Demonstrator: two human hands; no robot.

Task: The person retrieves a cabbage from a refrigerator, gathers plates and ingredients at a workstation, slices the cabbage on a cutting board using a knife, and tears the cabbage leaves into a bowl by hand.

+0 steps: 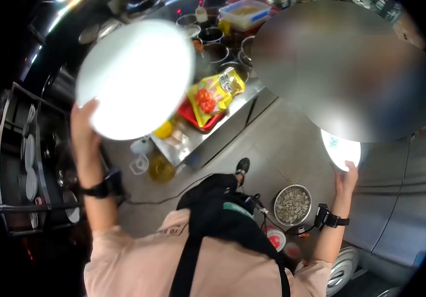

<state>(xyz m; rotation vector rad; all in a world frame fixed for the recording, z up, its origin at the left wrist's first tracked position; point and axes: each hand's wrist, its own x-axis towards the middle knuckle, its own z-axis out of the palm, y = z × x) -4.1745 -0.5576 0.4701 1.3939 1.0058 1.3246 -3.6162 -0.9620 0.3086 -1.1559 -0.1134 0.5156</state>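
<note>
A large white plate (136,79) is raised at the upper left, its near edge gripped by my left hand (85,126), with the thumb over the rim. Out to the right, my right hand (346,179) holds the lower rim of a smaller white dish (342,149) with a greenish pattern. The top of that dish is hidden behind a blurred area. My two hands are far apart, one on each side of my body.
A steel counter (193,148) bears a yellow packet (216,94) on a red tray (208,123), with several pots behind. A shelf rack (40,208) with plates stands left. On the floor are a metal bowl (292,205) and a cable (163,200).
</note>
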